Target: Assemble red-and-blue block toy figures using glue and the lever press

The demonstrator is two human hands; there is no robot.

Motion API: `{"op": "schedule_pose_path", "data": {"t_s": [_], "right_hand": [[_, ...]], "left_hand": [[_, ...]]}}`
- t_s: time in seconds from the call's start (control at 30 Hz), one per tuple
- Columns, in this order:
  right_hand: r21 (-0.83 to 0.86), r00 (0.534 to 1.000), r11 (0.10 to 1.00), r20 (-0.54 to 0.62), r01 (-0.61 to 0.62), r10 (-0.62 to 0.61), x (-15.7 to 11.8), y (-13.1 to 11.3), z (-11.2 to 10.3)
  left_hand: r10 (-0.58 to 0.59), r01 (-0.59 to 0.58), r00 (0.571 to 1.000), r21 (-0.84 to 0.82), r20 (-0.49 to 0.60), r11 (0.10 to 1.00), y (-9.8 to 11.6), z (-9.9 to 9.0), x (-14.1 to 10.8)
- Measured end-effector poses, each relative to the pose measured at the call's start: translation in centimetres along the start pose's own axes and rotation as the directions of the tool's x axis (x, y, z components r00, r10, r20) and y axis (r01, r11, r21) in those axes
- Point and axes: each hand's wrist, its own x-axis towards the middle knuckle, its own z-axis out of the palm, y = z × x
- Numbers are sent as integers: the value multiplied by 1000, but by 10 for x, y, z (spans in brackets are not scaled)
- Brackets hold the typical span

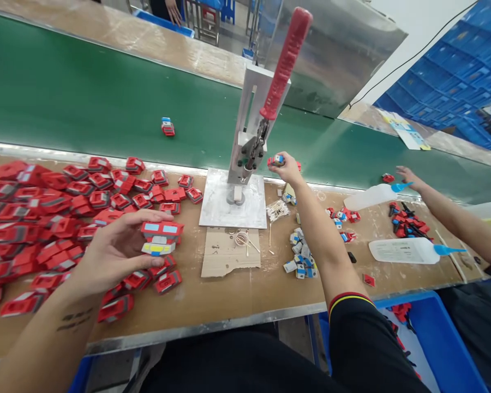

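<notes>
My left hand (pixel 110 248) pinches a red toy vehicle shell (pixel 161 232) between thumb and fingers, its pale windows and a yellow-and-grey front facing me. Beneath and beside that hand spreads a large heap of similar red shells (pixel 61 204). Out over the near edge of the green belt, my right hand (pixel 288 170) has its fingers closed on a small red, blue and white toy part (pixel 276 160), partly hidden by the fingers. Between my hands stands a toggle press with a red handle (pixel 286 65) above a metal base plate (pixel 210 210).
Grey, blue and white parts (pixel 300 254) lie under my right forearm, near cotton swabs (pixel 277 210). Cardboard (pixel 213 254) lies before the press. Glue bottles (pixel 405 251) and a co-worker's hand (pixel 407 174) are at right. One toy (pixel 167 126) sits on the green belt (pixel 106 93).
</notes>
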Motion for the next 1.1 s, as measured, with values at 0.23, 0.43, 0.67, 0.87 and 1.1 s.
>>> {"op": "schedule_pose_path", "data": {"t_s": [0.23, 0.43, 0.67, 0.87, 1.1], "right_hand": [[-241, 988, 960, 27, -140, 151, 11, -6, 12], [-147, 998, 989, -66, -14, 4, -42, -33, -7], [320, 969, 946, 211, 54, -127, -117, -72, 39], [513, 964, 857, 244, -39, -102, -111, -89, 62], [468, 988, 883, 123, 24, -92, -109, -91, 70]], "left_hand": [[-16, 15, 999, -50, -27, 999, -3, -4, -16], [-84, 76, 986, -66, -142, 995, -17, -4, -22], [-108, 98, 993, -162, -55, 982, -16, 12, -16], [-142, 132, 988, -147, -60, 980, -8, 17, -27], [-181, 170, 981, -136, -74, 976, -9, 16, -38]]}}
